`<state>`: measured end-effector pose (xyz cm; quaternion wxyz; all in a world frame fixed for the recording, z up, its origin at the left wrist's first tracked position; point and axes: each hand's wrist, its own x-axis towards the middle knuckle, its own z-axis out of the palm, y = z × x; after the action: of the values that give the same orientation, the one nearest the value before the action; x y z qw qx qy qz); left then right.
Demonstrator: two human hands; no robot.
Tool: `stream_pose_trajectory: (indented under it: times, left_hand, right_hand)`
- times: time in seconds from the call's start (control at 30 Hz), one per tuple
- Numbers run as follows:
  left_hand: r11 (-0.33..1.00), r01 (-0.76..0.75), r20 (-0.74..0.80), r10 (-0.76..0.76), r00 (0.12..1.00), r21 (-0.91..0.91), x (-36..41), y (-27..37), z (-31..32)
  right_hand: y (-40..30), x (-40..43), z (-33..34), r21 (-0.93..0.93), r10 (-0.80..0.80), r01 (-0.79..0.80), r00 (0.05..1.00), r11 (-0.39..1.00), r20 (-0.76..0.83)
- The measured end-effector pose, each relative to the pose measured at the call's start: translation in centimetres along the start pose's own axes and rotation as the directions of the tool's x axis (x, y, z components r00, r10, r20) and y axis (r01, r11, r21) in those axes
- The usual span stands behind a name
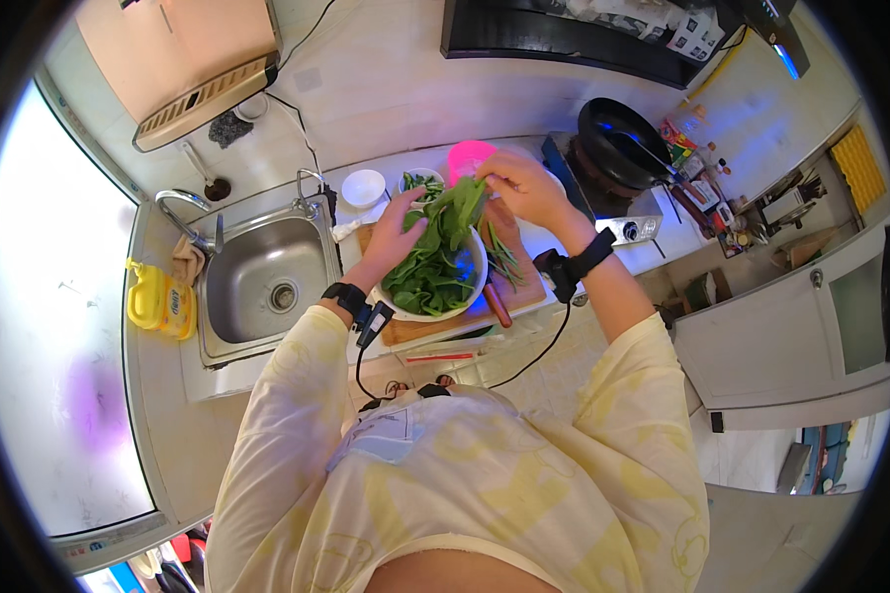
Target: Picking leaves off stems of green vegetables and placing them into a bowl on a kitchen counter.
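A white colander-like bowl (477, 278) full of leafy greens (430, 278) stands on a wooden cutting board (530, 289). My right hand (523, 185) pinches a bunch of green leaves (460, 211) above the bowl's far right side. At the left of those leaves, my left hand (397, 233) has its fingers apart; whether it touches them is unclear. Cut stems (500, 252) lie on the board at the right, near a knife with a wooden handle (497, 302). Behind are a small bowl of chopped greens (421, 185), an empty white bowl (363, 188) and a pink container (469, 157).
A steel sink (267, 274) with a faucet (185, 211) lies at the left, beside a yellow detergent bottle (159, 300). At the right a black wok (619, 144) sits on a gas stove (630, 226), with bottles (712, 167) beyond it.
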<state>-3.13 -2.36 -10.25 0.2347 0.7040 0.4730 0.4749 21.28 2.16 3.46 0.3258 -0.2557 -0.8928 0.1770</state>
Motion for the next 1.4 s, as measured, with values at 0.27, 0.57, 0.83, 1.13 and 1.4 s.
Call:
stream_pose_trajectory:
  times: [0.27, 0.57, 0.83, 1.13, 1.4]
  left_hand:
    - [0.994, -0.096, -0.036, 0.097, 0.995, 0.044, 1.9, 3.7, 0.6]
    - [0.987, 0.053, -0.096, -0.069, 0.993, -0.154, 1.1, 1.3, 0.4]
    - [0.974, 0.048, -0.048, -0.060, 0.997, -0.222, 0.8, 0.6, -0.1]
    - [0.688, 0.173, 0.038, -0.206, 0.978, -0.705, 0.8, -0.2, 0.1]
    - [0.538, 0.171, 0.046, -0.238, 0.970, -0.825, 0.6, -0.5, -1.0]
  right_hand:
    - [1.2, -0.3, 6.6, 0.147, 0.148, -0.154, 0.988, 0.977, 0.050]
    - [1.3, 0.3, 8.8, 0.071, 0.060, -0.064, 0.997, 0.995, 0.051]
    - [2.0, 0.3, 10.3, 0.112, 0.021, -0.024, 0.999, 0.993, 0.030]
    - [1.5, 0.4, 11.3, 0.047, 0.043, -0.044, 0.999, 0.998, 0.013]
    - [1.1, 0.7, 13.2, -0.012, 0.057, -0.057, 0.997, 0.998, 0.043]
